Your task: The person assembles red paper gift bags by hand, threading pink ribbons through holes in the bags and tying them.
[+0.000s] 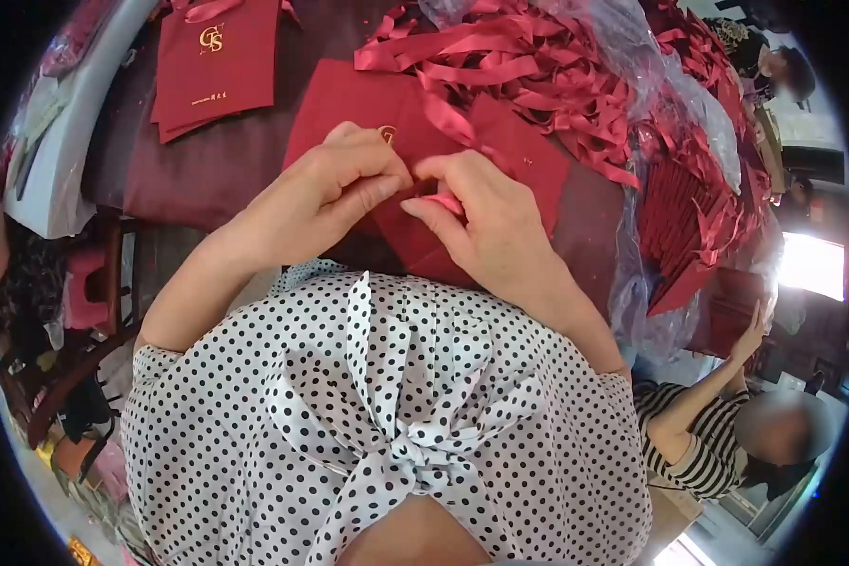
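My left hand (325,193) is closed in a pinch over a red paper bag (335,99) with a gold logo; what its fingertips hold, if anything, is lost against the red. Close beside it, my right hand (491,212) is curled around a short piece of red ribbon (448,201), which shows between thumb and fingers. The fingertips of both hands nearly meet. Beneath and beyond the right hand lies another red bag (538,156), partly covered by that hand.
A heap of loose red ribbons (547,71) spreads behind my hands. At far left lie stacked red bags (219,71) with gold print. On the right, many bags (684,222) stand packed in clear plastic (627,274). A person in a striped top (698,434) sits at right.
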{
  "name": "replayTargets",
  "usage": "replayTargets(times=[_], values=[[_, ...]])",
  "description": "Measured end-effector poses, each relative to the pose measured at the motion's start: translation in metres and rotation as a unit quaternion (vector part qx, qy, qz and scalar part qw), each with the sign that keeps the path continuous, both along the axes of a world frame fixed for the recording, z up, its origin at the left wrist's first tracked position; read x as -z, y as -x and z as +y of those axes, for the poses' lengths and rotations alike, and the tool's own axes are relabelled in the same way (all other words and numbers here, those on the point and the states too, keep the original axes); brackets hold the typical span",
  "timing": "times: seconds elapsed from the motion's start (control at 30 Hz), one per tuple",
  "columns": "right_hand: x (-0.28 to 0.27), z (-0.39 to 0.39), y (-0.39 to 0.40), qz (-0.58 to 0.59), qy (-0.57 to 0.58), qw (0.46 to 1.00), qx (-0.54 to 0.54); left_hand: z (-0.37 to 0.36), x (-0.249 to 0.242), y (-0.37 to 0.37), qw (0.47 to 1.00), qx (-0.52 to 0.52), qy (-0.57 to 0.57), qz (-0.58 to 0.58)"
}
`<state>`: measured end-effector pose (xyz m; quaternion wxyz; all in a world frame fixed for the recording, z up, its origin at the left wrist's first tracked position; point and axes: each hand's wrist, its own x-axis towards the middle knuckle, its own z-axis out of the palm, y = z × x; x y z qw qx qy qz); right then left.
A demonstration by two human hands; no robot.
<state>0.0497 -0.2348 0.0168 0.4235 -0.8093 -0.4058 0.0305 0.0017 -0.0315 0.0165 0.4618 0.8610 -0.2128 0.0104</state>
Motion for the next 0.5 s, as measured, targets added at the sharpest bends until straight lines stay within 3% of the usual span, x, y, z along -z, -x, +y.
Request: replayTargets(times=[0.03,0.13,0.23,0.4,0.47,0.5], values=[[0.001,-0.002,0.000,-0.050,0.028,0.998,-0.007,-0.001,0.001,-0.001,1.000,-0.002,0.001,-0.002],[-0.004,-0.006,0.004,-0.028,0.032,0.999,-0.019,-0.003,-0.001,-0.004,0.993,-0.005,0.096,0.074],[-0.007,-0.005,0.006,-0.010,0.024,0.999,-0.024,-0.001,-0.009,-0.010,0.999,0.025,-0.022,0.018],[-0.025,-0.012,0.007,-0.022,0.026,0.999,-0.039,-0.005,-0.017,-0.020,0.994,0.079,-0.047,-0.051],[-0.051,-0.018,0.014,-0.152,0.157,0.976,0.012,-0.003,-0.023,-0.022,0.992,0.093,-0.037,-0.072],[-0.054,-0.023,0.012,-0.169,0.153,0.973,0.019,0.002,-0.028,-0.025,0.990,0.048,-0.043,-0.124]])
